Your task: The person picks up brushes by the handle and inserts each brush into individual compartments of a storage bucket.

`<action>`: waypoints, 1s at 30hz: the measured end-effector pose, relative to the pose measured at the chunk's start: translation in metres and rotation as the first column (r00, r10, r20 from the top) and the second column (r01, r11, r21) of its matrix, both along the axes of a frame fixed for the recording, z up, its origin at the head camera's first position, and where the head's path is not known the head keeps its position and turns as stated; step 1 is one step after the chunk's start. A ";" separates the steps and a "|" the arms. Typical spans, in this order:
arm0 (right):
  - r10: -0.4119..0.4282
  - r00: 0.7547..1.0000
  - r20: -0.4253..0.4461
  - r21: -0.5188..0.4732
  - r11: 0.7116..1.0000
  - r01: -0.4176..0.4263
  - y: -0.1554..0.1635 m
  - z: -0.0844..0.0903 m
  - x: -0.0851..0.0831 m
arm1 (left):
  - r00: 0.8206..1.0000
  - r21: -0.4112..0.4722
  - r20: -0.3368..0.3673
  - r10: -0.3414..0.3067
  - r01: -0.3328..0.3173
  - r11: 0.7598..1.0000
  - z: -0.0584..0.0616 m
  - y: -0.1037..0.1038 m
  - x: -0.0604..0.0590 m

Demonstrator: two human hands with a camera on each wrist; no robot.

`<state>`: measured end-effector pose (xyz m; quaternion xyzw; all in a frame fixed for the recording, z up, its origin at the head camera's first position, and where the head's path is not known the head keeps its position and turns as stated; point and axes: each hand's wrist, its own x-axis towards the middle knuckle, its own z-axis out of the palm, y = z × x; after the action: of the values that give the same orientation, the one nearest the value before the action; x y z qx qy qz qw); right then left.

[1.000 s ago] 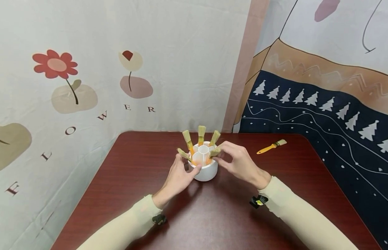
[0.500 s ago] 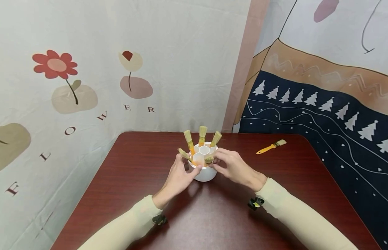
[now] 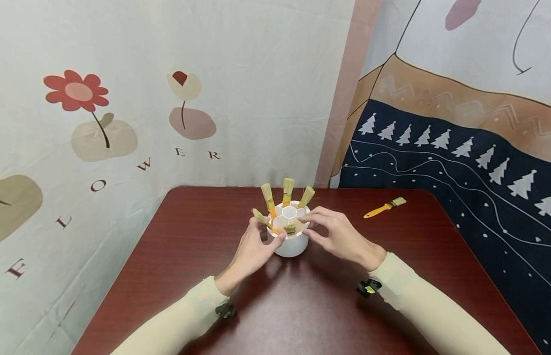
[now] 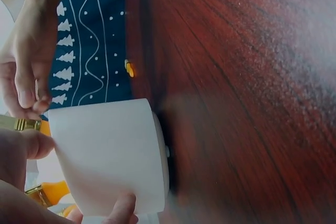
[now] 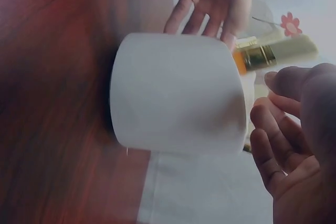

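A round white divided holder point(image 3: 291, 247) stands on the table with several paintbrushes upright in its slots. My left hand point(image 3: 250, 251) grips its left side, thumb at the front rim and fingers along the wall. One brush point(image 3: 259, 217) leans out beside that hand. In the front slot is another paintbrush point(image 3: 290, 229), its bristles point(image 5: 294, 50) and orange handle top showing above the rim in the right wrist view. My right hand point(image 3: 339, 234) is at the holder's right rim, fingers parted and around nothing, close beside the front brush.
A loose paintbrush point(image 3: 384, 208) with a yellow handle lies at the back right of the dark red table point(image 3: 293, 315). Behind the table hang a pale flower-print cloth point(image 3: 266, 88) and a dark blue cloth with trees point(image 3: 435, 172).
My right hand has lowered a brush into the front slot, shifting it leftward, then let go and drawn slightly back to the right. The left hand has stayed on the holder.
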<state>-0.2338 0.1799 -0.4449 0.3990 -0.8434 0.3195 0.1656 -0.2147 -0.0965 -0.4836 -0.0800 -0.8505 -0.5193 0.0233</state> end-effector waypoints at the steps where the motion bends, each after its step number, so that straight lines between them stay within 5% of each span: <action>1: -0.008 1.000 0.007 -0.004 1.000 0.008 0.002 0.001 0.000 | 1.000 0.007 0.001 -0.005 0.005 1.000 0.000 0.000 -0.001; 18: -0.170 0.982 0.086 -0.019 0.985 0.172 0.055 0.000 -0.008 | 0.998 -0.013 0.006 -0.065 0.065 0.998 0.003 -0.011 -0.011; 30: -0.366 0.927 0.085 0.014 0.930 0.367 0.105 -0.020 -0.026 | 0.998 -0.020 0.027 -0.053 0.054 0.998 0.004 -0.009 -0.015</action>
<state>-0.2599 0.2845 -0.4646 0.2202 -0.9091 0.3006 0.1862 -0.2301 -0.1059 -0.4793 -0.0962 -0.8537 -0.5118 -0.0026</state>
